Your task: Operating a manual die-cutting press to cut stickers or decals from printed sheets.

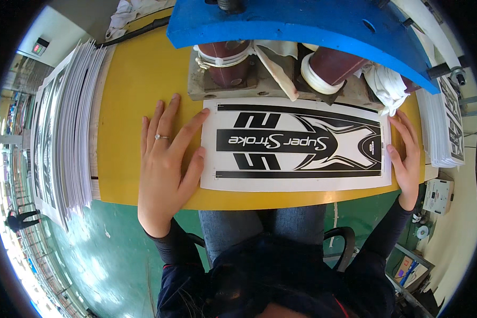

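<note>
A white sheet printed with a black graphic and lettering lies flat on the yellow tabletop in front of me. My left hand, with a ring on one finger, rests spread on the table; its index finger and thumb touch the sheet's left edge. At the opposite edge, my right hand lies with fingers stretched out, its fingertips against the sheet's right side. Neither hand grips anything. The sheet's far edge runs along the grey metal base of a machine.
A blue machine plate overhangs the far side, above dark red cylinders and white cloth. Tall stacks of printed sheets stand at left and right. A black cable runs at the back left. A distant person shows at far left.
</note>
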Demonstrator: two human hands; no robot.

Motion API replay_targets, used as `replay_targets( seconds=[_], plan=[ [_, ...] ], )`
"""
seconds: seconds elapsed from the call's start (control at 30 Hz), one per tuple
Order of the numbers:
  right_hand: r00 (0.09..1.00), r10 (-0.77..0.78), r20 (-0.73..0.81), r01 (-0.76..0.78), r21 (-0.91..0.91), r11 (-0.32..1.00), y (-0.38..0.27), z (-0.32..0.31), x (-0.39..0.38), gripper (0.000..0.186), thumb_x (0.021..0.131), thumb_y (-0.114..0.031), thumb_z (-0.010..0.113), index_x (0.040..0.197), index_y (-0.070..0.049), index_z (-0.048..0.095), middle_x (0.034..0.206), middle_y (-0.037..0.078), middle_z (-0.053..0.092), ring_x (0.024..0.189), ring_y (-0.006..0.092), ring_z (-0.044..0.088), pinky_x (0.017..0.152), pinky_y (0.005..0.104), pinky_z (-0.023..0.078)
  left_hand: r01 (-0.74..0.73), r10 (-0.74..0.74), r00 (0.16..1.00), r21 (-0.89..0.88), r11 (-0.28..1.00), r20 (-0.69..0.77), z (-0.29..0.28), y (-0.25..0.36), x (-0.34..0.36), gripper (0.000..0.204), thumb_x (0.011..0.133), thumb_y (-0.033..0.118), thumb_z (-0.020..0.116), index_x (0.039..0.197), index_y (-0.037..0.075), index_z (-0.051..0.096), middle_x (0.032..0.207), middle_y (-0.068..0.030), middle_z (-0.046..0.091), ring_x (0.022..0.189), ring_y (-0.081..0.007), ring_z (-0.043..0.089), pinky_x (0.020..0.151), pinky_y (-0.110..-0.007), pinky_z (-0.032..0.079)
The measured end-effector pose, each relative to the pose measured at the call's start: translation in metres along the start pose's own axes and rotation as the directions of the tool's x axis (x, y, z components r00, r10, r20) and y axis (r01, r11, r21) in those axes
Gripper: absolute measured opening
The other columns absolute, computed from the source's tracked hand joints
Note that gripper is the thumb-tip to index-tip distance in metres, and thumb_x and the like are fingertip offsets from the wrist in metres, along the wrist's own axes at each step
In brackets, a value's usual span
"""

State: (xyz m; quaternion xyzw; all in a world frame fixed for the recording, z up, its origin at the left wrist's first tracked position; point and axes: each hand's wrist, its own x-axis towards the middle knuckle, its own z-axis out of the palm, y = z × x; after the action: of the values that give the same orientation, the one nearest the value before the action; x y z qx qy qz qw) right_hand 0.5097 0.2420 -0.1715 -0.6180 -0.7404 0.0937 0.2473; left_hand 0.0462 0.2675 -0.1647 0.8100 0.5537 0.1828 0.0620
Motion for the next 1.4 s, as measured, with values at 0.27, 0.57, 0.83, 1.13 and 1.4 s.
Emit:
replay_targets(
  seconds=[0.27,0.57,0.83,1.13,1.4],
  plan=[
    [1.000,0.014,0.004,-0.014,-0.010,1.000,-0.003,-0.001,0.000,0.053,0.089,-0.029,0.064,0.137,-0.007,0.062,0.152,0.021,0.048,0.143,0.0380,0.043,0.119,0.0468,0.030,-0.002,0.002,1.000,-0.015,1.000,-0.030,0.002,0.000,0.000,0.050,0.089,0.015,0.058,0.139,0.021,0.063,0.156,-0.0231,0.042,0.143,-0.0505,0.037,0.120,-0.059,0.025],
    [1.000,0.016,-0.001,-0.016,-0.004,1.000,-0.003,0.000,0.000,0.055,0.088,-0.031,0.066,0.137,-0.006,0.063,0.151,0.021,0.049,0.143,0.0376,0.043,0.119,0.0465,0.030,-0.002,0.001,0.999,-0.013,1.000,-0.040,0.003,-0.002,-0.002,0.051,0.088,0.014,0.059,0.138,0.021,0.064,0.155,-0.0227,0.044,0.142,-0.0495,0.039,0.119,-0.059,0.026],
    [1.000,0.022,-0.007,-0.023,-0.038,0.999,-0.010,-0.011,-0.001,0.054,0.087,-0.030,0.067,0.136,-0.006,0.063,0.151,0.021,0.049,0.143,0.0378,0.044,0.118,0.0456,0.031,-0.029,0.027,0.999,-0.032,0.999,-0.044,-0.001,0.000,0.003,0.051,0.088,0.013,0.059,0.139,0.019,0.064,0.154,-0.0229,0.044,0.142,-0.0491,0.039,0.119,-0.058,0.027],
    [0.998,-0.035,-0.046,0.034,-0.037,0.999,-0.002,0.001,0.001,0.054,0.082,-0.029,0.070,0.133,-0.013,0.067,0.145,0.019,0.055,0.136,0.0389,0.049,0.115,0.0458,0.036,0.005,-0.005,1.000,-0.001,1.000,0.009,0.000,0.003,0.001,0.047,0.094,0.014,0.053,0.140,0.011,0.062,0.155,-0.0223,0.045,0.146,-0.0453,0.035,0.120,-0.053,0.025],
    [0.996,0.026,-0.090,-0.030,-0.049,0.998,-0.003,0.002,-0.004,0.052,0.081,-0.025,0.069,0.132,-0.015,0.068,0.145,0.018,0.056,0.135,0.0376,0.050,0.114,0.0457,0.037,0.023,-0.023,1.000,-0.035,0.999,0.008,0.004,0.003,0.000,0.048,0.094,0.013,0.052,0.141,0.012,0.062,0.156,-0.0212,0.044,0.149,-0.0413,0.033,0.121,-0.052,0.023]
  ],
)
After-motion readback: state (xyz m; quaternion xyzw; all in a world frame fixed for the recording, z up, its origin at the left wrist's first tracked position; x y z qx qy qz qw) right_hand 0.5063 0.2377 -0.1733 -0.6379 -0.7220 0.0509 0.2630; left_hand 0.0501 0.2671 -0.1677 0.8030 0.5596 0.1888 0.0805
